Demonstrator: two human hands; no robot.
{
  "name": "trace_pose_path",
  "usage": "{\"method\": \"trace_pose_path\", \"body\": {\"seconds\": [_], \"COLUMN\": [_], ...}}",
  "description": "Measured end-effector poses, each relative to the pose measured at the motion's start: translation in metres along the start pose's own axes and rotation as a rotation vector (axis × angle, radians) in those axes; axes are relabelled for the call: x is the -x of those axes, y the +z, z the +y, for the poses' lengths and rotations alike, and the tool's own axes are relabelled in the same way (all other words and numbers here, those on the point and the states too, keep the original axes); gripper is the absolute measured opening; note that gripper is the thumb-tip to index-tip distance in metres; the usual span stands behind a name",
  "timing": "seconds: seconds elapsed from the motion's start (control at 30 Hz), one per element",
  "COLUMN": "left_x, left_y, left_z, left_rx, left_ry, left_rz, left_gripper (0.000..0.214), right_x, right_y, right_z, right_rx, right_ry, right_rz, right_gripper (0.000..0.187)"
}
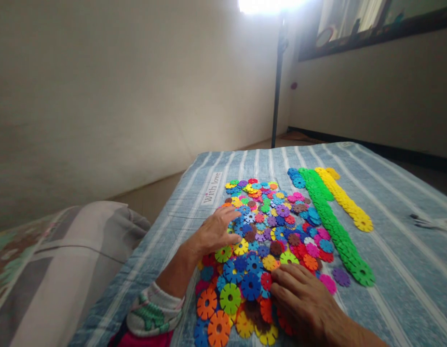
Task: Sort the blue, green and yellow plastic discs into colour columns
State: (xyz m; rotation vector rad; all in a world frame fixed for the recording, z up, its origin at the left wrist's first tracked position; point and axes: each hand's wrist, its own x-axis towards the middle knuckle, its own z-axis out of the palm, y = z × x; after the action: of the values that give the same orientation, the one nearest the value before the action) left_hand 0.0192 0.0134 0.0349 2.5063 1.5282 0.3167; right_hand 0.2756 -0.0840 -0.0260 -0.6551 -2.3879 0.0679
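Observation:
A spread of flat, notched plastic discs (266, 226) in many colours lies on a blue-and-white striped bedspread (389, 250). My left hand (216, 230) rests palm down on the left edge of the spread, fingers stretched out over blue and yellow discs. My right hand (303, 299) lies flat on the near part of the spread, fingers pointing left and touching red and blue discs. Neither hand holds a disc. To the right, green discs (335, 226) form a long overlapping row, with a shorter yellow row (346, 200) beside it and a few blue discs (296, 177) at its far end.
A grey and patterned pillow (53, 270) lies at the left of the bed. A black lamp stand (277, 96) rises beyond the far edge, under a bright light. Small pale objects (431, 222) lie on the bedspread at the far right. Bare walls surround the bed.

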Motion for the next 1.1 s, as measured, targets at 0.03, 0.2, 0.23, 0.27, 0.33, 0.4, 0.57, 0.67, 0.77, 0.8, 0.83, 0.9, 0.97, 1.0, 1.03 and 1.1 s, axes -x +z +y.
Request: {"method": "trace_pose_path", "body": {"seconds": [0.03,0.2,0.23,0.27,0.33,0.4,0.57,0.67,0.77,0.8,0.83,0.9,0.97,1.0,1.03,1.1], "left_x": [0.0,-0.004,-0.005,-0.006,-0.006,-0.007,-0.007,-0.006,-0.005,-0.005,-0.004,-0.004,-0.003,-0.003,-0.003,-0.003], "left_y": [0.001,0.008,0.009,0.01,0.011,0.012,0.013,0.012,0.009,0.008,0.008,0.007,0.006,0.006,0.005,0.004], "left_z": [0.0,-0.011,-0.015,-0.018,-0.025,-0.031,-0.037,-0.038,-0.04,-0.041,-0.042,-0.045,-0.047,-0.048,-0.048,-0.047], "left_rx": [-0.001,0.014,0.017,0.019,0.022,0.015,-0.025,-0.021,-0.006,-0.001,0.006,0.026,0.053,0.066,0.079,0.096], "left_ry": [-0.017,-0.05,-0.062,-0.074,-0.089,-0.101,-0.137,-0.152,-0.188,-0.204,-0.219,-0.248,-0.274,-0.285,-0.293,-0.301], "left_rz": [-0.016,0.087,0.12,0.15,0.198,0.244,0.305,0.3,0.304,0.309,0.312,0.315,0.315,0.315,0.314,0.309], "left_gripper": [0.057,0.039,0.037,0.035,0.032,0.029,0.03,0.031,0.031,0.031,0.031,0.03,0.03,0.03,0.03,0.03], "right_x": [0.0,0.0,0.001,0.001,0.001,0.001,0.001,0.001,0.0,0.0,-0.001,-0.002,-0.002,-0.002,-0.001,0.0], "right_y": [0.0,0.0,0.001,0.001,0.0,0.0,0.0,0.0,-0.001,-0.001,-0.002,-0.002,-0.002,-0.001,0.0,0.003], "right_z": [0.0,-0.001,-0.001,-0.001,-0.001,-0.001,0.0,0.0,0.0,-0.001,-0.001,-0.002,-0.002,-0.002,-0.001,-0.001], "right_rx": [-0.001,0.006,0.007,0.006,0.001,-0.003,0.002,0.009,0.002,0.0,-0.001,0.001,0.008,0.012,0.015,0.02], "right_ry": [0.002,-0.004,-0.003,0.001,0.01,0.015,0.002,0.009,0.006,0.004,0.004,0.013,0.015,0.011,0.011,0.017], "right_rz": [0.001,0.012,0.016,0.013,0.002,-0.009,0.01,0.0,-0.009,-0.002,0.006,0.018,0.02,0.022,0.029,0.05], "right_gripper": [0.021,0.023,0.024,0.024,0.025,0.024,0.025,0.025,0.025,0.026,0.027,0.027,0.025,0.024,0.023,0.023]}}
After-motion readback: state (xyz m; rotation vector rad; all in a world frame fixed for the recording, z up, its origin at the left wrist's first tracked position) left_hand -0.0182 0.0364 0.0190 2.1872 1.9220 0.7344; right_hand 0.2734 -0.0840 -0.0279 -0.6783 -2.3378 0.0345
